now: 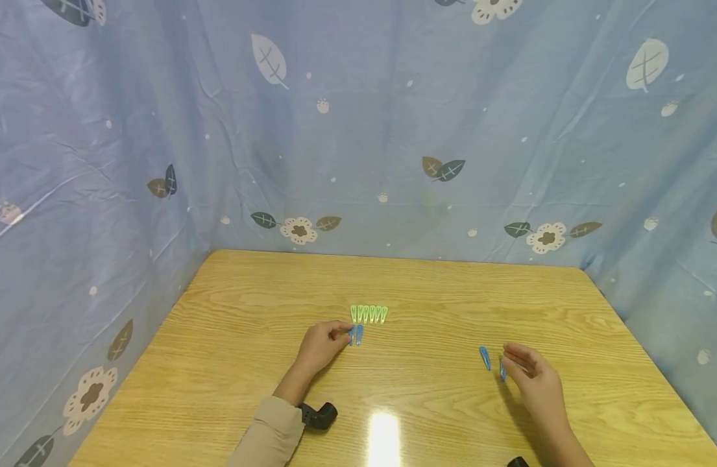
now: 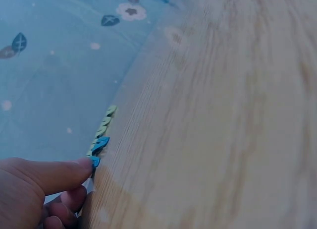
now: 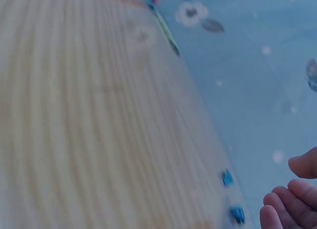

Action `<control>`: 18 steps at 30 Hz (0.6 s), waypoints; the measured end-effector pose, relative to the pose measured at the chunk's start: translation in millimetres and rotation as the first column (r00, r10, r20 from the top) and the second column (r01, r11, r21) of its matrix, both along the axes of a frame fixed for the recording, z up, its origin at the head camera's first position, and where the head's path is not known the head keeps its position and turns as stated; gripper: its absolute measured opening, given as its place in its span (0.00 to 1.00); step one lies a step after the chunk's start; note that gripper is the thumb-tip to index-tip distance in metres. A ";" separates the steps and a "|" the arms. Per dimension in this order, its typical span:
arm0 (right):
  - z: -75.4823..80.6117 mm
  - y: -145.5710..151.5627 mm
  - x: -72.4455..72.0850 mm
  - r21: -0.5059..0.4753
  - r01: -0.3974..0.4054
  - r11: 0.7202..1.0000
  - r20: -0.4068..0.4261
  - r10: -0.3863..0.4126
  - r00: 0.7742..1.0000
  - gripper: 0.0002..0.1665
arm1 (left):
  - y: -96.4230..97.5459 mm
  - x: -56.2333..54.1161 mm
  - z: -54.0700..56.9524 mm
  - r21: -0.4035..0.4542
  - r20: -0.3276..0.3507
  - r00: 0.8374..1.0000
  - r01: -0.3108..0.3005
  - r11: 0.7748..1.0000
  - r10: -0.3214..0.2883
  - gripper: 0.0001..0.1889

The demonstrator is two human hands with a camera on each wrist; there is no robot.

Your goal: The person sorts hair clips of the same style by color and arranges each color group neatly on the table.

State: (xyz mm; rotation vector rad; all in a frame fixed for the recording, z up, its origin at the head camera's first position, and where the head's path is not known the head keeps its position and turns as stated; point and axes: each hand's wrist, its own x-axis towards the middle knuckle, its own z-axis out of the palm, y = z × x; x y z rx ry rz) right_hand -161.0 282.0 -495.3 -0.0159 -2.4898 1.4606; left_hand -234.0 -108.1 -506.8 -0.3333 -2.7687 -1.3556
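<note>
Two blue snap hair clips lie side by side at the left middle of the table. My left hand (image 1: 321,347) pinches the left blue clip (image 2: 95,161) at its end; the other blue clip (image 1: 359,335) lies right beside it. Just behind them runs a row of several green hair clips (image 1: 368,314). Over on the right, my right hand (image 1: 533,377) is held above the table with thumb and fingers apart and nothing between them. Close to its fingertips are a blue clip (image 1: 502,370) and, further left, another blue clip (image 1: 485,358).
The wooden table (image 1: 428,298) is bounded at the back and sides by a blue patterned curtain (image 1: 358,130). A black wrist device (image 1: 320,416) sticks out from the left sleeve. Light glares off the table's front (image 1: 384,441).
</note>
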 end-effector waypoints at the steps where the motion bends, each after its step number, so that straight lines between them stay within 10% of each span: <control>1: 0.2 3.7 1.0 0.002 0.021 1.000 0.009 -0.021 1.000 0.23 | 0.0 0.2 0.3 0.000 0.002 1.000 -0.002 1.000 0.002 0.12; 18: -4.6 12.8 3.5 0.092 0.115 0.989 0.120 -0.125 0.985 0.24 | -0.7 0.2 0.6 -0.007 -0.027 1.000 0.015 1.000 -0.016 0.12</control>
